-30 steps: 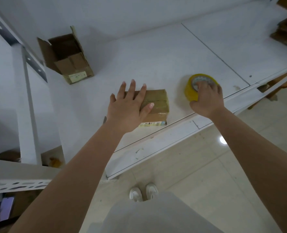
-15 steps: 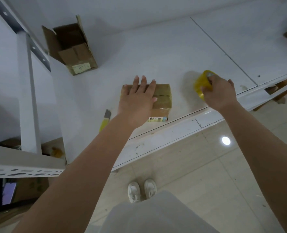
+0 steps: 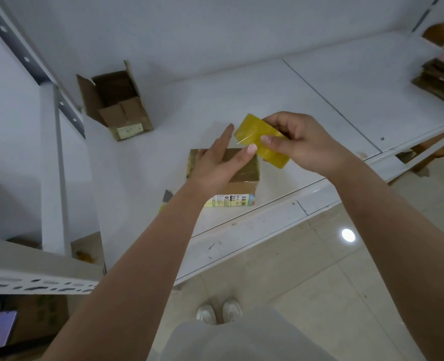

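An open box [image 3: 116,105] is seen far left on the shelf [image 3: 241,95]. The left hand [image 3: 215,165] is held flat and open above the taped box [image 3: 244,170]. The tape roll [image 3: 257,139] is gripped by the right hand [image 3: 304,142], just above that box

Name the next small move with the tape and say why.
Probably pick the end of the tape free with the left thumb. The right hand grips it above the box, the left hand is open beside it with its thumb tip at the roll's face, and no strip is pulled out yet.
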`<action>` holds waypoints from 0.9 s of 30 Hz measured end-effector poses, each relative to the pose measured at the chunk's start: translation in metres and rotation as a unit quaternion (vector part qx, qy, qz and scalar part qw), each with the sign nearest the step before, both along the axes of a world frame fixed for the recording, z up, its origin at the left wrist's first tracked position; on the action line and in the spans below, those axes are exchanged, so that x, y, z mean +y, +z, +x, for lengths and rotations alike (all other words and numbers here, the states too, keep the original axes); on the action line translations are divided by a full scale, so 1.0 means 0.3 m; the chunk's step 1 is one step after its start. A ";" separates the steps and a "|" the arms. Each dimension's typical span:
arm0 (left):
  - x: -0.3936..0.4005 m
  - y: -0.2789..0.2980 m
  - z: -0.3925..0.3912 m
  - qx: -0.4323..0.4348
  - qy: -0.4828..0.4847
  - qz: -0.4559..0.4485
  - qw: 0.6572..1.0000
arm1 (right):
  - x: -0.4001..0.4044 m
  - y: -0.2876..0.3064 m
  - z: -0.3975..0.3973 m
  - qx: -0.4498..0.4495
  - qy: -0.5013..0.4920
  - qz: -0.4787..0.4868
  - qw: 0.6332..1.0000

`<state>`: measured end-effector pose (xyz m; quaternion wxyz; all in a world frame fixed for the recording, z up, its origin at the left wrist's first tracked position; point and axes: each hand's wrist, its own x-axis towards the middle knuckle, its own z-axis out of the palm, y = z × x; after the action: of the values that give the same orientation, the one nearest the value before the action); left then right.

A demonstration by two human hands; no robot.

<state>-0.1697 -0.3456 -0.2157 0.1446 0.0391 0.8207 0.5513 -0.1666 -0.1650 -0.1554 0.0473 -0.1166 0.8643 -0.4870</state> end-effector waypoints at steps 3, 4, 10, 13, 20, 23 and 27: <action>0.004 -0.008 -0.009 0.034 0.024 0.061 0.997 | -0.031 0.010 -0.018 0.009 0.013 0.010 1.000; 0.004 -0.007 -0.007 0.039 0.042 0.083 0.995 | -0.037 0.013 -0.026 0.009 0.012 0.008 1.000; 0.009 -0.006 -0.004 0.052 0.062 0.131 0.988 | -0.057 0.015 -0.075 0.020 0.037 0.085 0.995; 0.003 -0.010 -0.018 0.035 0.093 0.188 0.977 | -0.068 0.007 -0.091 0.012 0.047 0.067 0.997; -0.027 -0.042 -0.050 -0.009 0.138 0.303 0.943 | -0.049 -0.012 -0.117 -0.098 0.189 0.151 0.965; -0.047 -0.061 -0.059 0.002 0.163 0.307 0.938 | -0.035 0.010 -0.127 -0.065 0.188 0.180 0.963; -0.063 -0.070 -0.062 0.013 0.171 0.325 0.930 | -0.021 0.070 -0.134 -0.040 0.131 0.046 0.990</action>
<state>-0.1884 -0.3645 -0.2365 0.0169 -0.0497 0.5926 0.8038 -0.2069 -0.1715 -0.1344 0.1501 -0.2073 0.8604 -0.4407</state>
